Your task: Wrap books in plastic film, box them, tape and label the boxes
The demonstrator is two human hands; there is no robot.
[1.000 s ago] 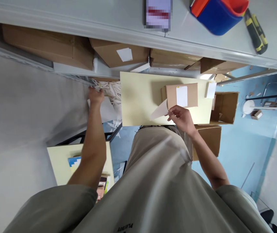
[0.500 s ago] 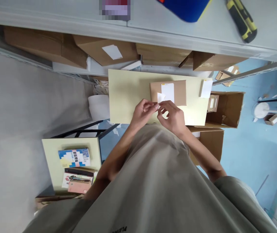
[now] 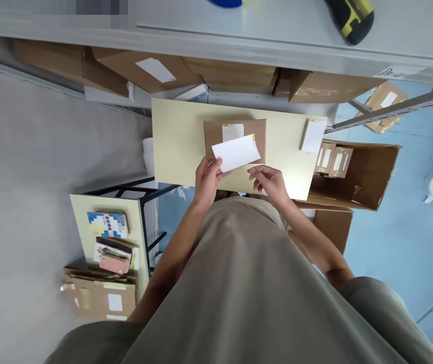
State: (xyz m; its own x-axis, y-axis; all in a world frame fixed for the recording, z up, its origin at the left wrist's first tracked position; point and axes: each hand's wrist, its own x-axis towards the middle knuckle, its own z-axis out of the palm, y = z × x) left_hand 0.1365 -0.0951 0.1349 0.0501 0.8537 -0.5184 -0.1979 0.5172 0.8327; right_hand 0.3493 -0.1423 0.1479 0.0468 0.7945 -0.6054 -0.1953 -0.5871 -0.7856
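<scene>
My left hand (image 3: 206,178) pinches the near left corner of a white label sheet (image 3: 236,152) and holds it flat above a small brown cardboard box (image 3: 256,132). The box lies on a pale yellow table (image 3: 176,141) and carries a white label (image 3: 232,131) on its top. Just right of the sheet's near edge, my right hand (image 3: 267,179) hovers with fingers apart and nothing in it.
A stack of white labels (image 3: 313,135) lies at the table's right end. An open carton (image 3: 356,169) with small boxes stands right of it. Cartons fill the shelf behind (image 3: 235,76). A side table with books (image 3: 108,237) stands at the left.
My left hand came back from the paper pile at the left. Both hands worked a small white piece together; now the left holds a full label sheet and the right has let go.
</scene>
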